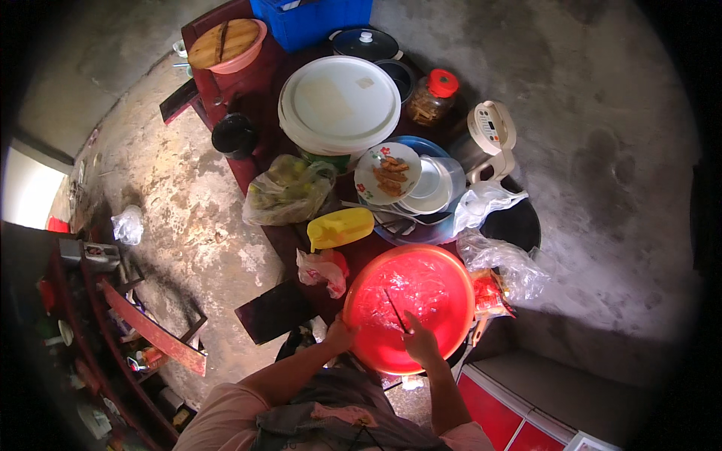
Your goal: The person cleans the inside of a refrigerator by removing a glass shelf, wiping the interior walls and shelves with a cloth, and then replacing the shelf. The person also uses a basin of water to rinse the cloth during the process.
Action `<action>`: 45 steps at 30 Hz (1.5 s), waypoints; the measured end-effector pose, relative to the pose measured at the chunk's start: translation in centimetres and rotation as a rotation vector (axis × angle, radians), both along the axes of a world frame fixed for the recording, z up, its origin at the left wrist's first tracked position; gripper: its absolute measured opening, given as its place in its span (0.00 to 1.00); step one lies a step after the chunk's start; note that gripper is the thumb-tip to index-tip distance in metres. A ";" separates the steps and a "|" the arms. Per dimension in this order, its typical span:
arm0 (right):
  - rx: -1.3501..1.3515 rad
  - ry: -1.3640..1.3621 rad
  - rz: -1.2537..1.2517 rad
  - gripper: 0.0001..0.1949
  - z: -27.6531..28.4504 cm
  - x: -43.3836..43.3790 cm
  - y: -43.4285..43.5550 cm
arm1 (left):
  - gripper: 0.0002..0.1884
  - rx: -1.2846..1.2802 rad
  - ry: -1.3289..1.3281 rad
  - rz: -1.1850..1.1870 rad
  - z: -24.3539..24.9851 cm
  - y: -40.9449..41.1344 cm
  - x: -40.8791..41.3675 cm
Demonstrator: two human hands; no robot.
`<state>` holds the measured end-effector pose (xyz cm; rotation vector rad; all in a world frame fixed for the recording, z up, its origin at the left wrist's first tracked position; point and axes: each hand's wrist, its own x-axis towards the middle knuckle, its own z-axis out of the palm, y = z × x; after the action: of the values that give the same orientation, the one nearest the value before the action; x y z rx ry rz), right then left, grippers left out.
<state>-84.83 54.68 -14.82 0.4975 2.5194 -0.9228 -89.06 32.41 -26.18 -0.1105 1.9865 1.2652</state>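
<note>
A large red plastic basin (445, 332) stands at the near end of the dark red table, with what looks like clear plastic film or water shining inside it. My right hand (420, 341) is over the basin's near right part and grips a thin dark stick (396, 310), whose far end points into the basin. At the basin's left rim rests my left hand (340, 334), its fingers partly hidden by the rim. Just beyond the basin lie a yellow plastic scoop or jug (341, 228) and a crumpled thin plastic bag (320, 272).
Farther along stand a white-lidded tub (338, 104), a floral plate (366, 175) with brown food pieces, a bag of yellow-green produce (290, 189), a red-lidded jar (431, 98) and an electric appliance (491, 132). A dark stool or bench (274, 312) is left of the basin.
</note>
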 end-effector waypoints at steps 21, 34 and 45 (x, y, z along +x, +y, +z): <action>-0.522 0.201 -0.638 0.25 5.8 -7.7 -0.5 | 0.28 0.155 -0.648 0.044 0.9 -10.9 0.0; -0.711 0.197 -0.624 0.18 3.3 -7.1 -2.5 | 0.23 0.209 -0.598 0.177 3.1 -15.8 -0.8; -0.796 0.395 -0.580 0.05 16.4 4.2 -4.5 | 0.07 0.071 -0.501 -0.072 1.7 -16.5 -1.4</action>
<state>-80.64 50.23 1.62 0.8382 2.0428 -2.2838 -90.44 15.91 -24.44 -0.2885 1.5015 1.1279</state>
